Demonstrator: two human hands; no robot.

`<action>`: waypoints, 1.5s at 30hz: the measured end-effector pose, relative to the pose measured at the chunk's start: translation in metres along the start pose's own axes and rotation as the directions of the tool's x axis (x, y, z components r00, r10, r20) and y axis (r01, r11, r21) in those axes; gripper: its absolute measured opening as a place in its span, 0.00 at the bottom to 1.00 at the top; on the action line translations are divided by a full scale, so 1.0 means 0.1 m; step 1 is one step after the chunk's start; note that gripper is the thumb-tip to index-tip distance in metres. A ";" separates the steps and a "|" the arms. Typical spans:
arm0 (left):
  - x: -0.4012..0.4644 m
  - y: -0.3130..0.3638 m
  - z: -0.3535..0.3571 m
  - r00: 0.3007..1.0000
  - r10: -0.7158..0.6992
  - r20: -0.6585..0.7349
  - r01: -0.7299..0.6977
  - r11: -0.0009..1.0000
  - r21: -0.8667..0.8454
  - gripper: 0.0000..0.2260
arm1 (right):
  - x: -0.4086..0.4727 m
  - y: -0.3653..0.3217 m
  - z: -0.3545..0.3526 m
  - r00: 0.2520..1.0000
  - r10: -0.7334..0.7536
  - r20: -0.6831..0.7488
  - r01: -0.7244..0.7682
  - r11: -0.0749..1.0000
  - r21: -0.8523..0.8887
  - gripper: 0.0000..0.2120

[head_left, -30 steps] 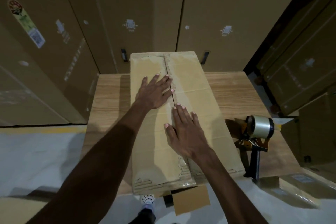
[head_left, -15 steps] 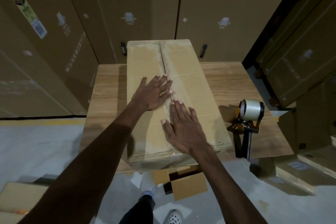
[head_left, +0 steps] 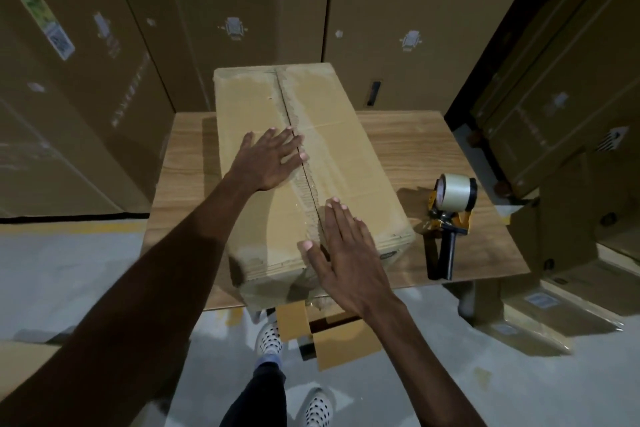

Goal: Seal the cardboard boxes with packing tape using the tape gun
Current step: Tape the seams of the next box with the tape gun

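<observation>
I see both hands flat, fingers spread, on the cardboard box (head_left: pixel 311 163) mid-frame; its seam runs away from me. Tape gun (head_left: pixel 450 215) stands on the counter (head_left: pixel 415 149), lower right, nearest my right hand (head_left: pixel 346 253); left hand (head_left: pixel 273 159) farther.

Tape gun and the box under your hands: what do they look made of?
Tape gun: seemingly yellow painted metal frame, black handle likely plastic, glossy clear tape roll. Box: matte brown corrugated cardboard; fluted edges show at the centre seam, with shiny clear tape over it.

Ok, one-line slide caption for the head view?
Left hand and right hand press flat along the box seam; tape gun stands beside it.
</observation>
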State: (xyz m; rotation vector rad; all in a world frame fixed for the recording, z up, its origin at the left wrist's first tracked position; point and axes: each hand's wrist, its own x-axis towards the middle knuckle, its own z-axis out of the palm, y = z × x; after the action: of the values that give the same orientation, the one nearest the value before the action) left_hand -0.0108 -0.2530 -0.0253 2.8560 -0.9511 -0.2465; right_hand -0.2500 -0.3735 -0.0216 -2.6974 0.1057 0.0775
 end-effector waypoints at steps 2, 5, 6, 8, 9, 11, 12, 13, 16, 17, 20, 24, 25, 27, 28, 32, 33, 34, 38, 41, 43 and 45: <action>-0.10 -0.05 -0.01 0.996 -0.085 0.011 0.085 0.996 0.000 0.30 | 0.11 0.11 -0.07 1.000 -0.024 0.016 0.024 1.000 0.020 0.35; -0.35 -0.10 0.01 0.969 -0.246 0.015 0.246 0.969 -0.034 0.33 | 0.40 0.29 -0.21 0.995 -0.078 0.063 0.079 0.997 -0.014 0.35; -0.45 -0.11 0.02 0.954 -0.301 0.012 0.301 0.953 -0.041 0.35 | 0.53 0.35 -0.26 0.993 -0.094 0.077 0.096 0.995 -0.023 0.34; -0.62 -0.04 0.06 0.915 -0.403 0.010 0.403 0.914 -0.043 0.38 | 0.80 0.43 -0.36 0.989 -0.111 0.094 0.113 0.994 -0.015 0.30; -0.67 0.01 0.07 0.895 -0.446 0.018 0.446 0.894 -0.040 0.40 | 0.93 0.44 -0.40 0.989 -0.110 0.094 0.111 0.994 -0.001 0.28; -0.71 0.11 0.08 0.868 -0.495 0.044 0.496 0.868 -0.010 0.39 | 1.11 0.40 -0.46 0.991 -0.101 0.085 0.101 0.995 0.009 0.27; -0.70 0.13 0.07 0.870 -0.490 0.047 0.490 0.872 0.012 0.38 | 1.17 0.35 -0.47 0.993 -0.093 0.078 0.094 0.996 -0.001 0.27; -0.69 0.13 0.07 0.891 -0.453 0.034 0.452 0.891 0.035 0.36 | 1.17 0.30 -0.45 0.996 -0.061 0.066 0.062 0.998 -0.013 0.28; -0.60 0.02 0.07 0.988 -0.139 -0.067 0.145 0.984 0.102 0.32 | 0.98 0.15 -0.24 0.982 0.174 -0.080 -0.174 0.985 0.000 0.34; -0.55 -0.03 0.05 0.998 -0.008 -0.063 0.015 0.994 0.110 0.33 | 0.89 0.09 -0.16 0.962 0.242 -0.127 -0.241 0.970 0.025 0.36; -0.33 -0.19 0.01 0.959 0.284 0.003 -0.284 0.957 0.063 0.34 | 0.81 0.06 -0.01 0.941 0.286 -0.183 -0.294 0.956 -0.018 0.41; 0.00 -0.26 -0.02 0.935 0.352 0.037 -0.353 0.935 0.019 0.39 | 1.02 0.32 -0.17 0.964 0.234 -0.128 -0.243 0.968 -0.057 0.40; 0.06 -0.23 -0.01 0.940 0.340 0.031 -0.341 0.940 0.015 0.40 | 1.09 0.41 -0.22 0.970 0.214 -0.115 -0.223 0.972 -0.075 0.40; 0.17 -0.13 0.01 0.955 0.296 0.018 -0.297 0.955 0.004 0.40 | 1.24 0.60 -0.33 0.980 0.177 -0.095 -0.187 0.976 -0.107 0.40; 0.23 -0.08 0.02 0.963 0.268 0.014 -0.268 0.964 -0.002 0.40 | 1.32 0.69 -0.39 0.984 0.159 -0.083 -0.168 0.979 -0.113 0.40; 0.40 0.12 0.05 0.984 0.179 0.027 -0.178 0.983 -0.040 0.38 | 1.54 0.95 -0.58 0.993 0.103 -0.052 -0.109 0.986 -0.123 0.39; 0.43 0.14 0.05 0.985 0.171 0.035 -0.169 0.985 -0.043 0.38 | 1.56 0.98 -0.60 0.994 0.094 -0.056 -0.101 0.986 -0.134 0.39; 0.46 0.15 0.05 0.985 0.166 0.040 -0.165 0.985 -0.045 0.38 | 1.57 1.01 -0.61 0.995 0.087 -0.058 -0.094 0.986 -0.138 0.39; 0.49 0.15 0.06 0.984 0.176 0.038 -0.175 0.984 -0.043 0.41 | 1.56 0.99 -0.63 0.993 0.092 -0.074 -0.097 0.993 -0.060 0.39; 0.54 0.20 0.03 0.980 0.195 0.043 -0.192 0.980 -0.053 0.43 | 1.45 0.98 -0.74 0.964 0.202 -0.172 -0.155 0.955 0.251 0.35; 0.60 0.31 0.00 0.978 0.201 0.048 -0.197 0.977 -0.079 0.40 | 1.34 1.12 -0.79 0.878 0.399 -0.263 -0.238 0.842 0.484 0.32; 0.64 0.47 -0.02 0.975 0.218 0.050 -0.213 0.973 -0.091 0.37 | 1.16 1.39 -0.80 0.701 0.630 -0.333 -0.353 0.714 0.605 0.29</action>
State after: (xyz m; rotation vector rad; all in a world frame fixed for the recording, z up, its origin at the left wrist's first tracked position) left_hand 0.0126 -0.3289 -0.0231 2.6550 -1.2204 -0.3429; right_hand -0.1432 -0.5400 -0.0167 -2.0092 0.9254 -0.4656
